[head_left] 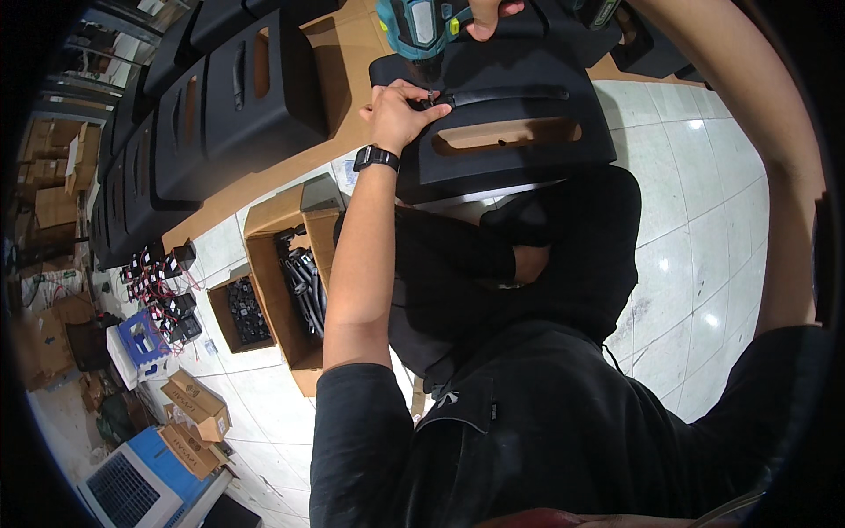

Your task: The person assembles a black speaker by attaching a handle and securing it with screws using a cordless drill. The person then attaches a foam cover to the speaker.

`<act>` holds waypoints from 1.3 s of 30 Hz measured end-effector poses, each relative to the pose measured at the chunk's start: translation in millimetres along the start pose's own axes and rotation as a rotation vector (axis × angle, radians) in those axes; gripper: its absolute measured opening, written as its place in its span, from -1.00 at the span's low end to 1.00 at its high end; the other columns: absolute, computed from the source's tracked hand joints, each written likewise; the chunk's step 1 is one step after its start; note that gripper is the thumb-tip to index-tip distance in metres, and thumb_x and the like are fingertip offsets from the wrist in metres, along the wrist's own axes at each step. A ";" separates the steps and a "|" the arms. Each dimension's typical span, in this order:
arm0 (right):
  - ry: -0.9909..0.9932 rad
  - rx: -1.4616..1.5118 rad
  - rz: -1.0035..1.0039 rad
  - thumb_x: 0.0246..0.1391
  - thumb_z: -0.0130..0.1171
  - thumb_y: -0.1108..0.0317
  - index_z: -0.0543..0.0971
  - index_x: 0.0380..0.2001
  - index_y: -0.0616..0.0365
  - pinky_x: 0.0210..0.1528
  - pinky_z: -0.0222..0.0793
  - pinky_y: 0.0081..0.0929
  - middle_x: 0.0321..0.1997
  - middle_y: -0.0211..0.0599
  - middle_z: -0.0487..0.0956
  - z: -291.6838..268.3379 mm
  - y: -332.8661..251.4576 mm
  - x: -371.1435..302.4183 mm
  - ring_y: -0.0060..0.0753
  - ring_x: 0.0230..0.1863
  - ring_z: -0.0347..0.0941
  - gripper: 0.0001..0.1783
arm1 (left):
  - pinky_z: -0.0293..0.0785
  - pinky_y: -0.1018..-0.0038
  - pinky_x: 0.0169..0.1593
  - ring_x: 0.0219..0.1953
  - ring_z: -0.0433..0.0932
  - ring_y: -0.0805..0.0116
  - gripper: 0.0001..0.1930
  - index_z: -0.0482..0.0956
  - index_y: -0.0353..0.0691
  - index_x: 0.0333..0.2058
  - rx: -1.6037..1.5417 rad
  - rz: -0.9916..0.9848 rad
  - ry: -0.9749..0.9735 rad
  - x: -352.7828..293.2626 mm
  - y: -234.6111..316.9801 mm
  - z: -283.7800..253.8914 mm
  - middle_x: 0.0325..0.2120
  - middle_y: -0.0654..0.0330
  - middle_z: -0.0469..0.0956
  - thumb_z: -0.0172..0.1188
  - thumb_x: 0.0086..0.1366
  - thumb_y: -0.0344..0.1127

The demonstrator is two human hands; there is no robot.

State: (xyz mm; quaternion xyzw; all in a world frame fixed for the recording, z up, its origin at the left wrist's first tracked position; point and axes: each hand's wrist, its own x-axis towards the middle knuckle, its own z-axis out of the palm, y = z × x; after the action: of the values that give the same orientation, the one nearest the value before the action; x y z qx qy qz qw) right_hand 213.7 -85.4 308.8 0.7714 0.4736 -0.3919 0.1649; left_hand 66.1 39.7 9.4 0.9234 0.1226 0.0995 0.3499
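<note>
A black box-shaped cabinet lies in front of my crossed legs, with a long slot cut in its upper face. Along that face runs a black strap handle. My left hand, with a dark watch on the wrist, holds the handle's left end between thumb and fingers. A teal and black cordless drill points down there, its bit between my left fingertips. My right hand is closed round the drill's grip at the top edge, partly out of view. The screw or hole under the bit is hidden.
More black cabinets with slots and handles stand in rows on cardboard at left. By my left arm, an open carton holds black handles; a smaller box holds small black parts. Red-wired black batteries and a blue-white stool are farther left.
</note>
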 end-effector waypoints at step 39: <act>0.182 -0.149 0.117 0.11 0.48 0.21 0.61 -0.66 0.15 -0.28 0.34 -0.34 -0.61 -0.38 0.56 14.0 -20.3 -2.4 -0.40 -0.50 0.42 -0.62 | 0.27 0.04 0.14 0.00 0.69 0.28 -0.47 0.88 0.08 -0.27 0.067 0.090 0.100 3.2 -24.7 13.0 -0.15 0.49 0.76 0.65 -0.09 0.30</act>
State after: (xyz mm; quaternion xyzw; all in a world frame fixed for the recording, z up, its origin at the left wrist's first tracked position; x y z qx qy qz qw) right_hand 189.4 -85.5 304.1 0.8155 0.4688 -0.2738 0.2007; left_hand 68.8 50.6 -16.4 0.9331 0.1018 0.1570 0.3072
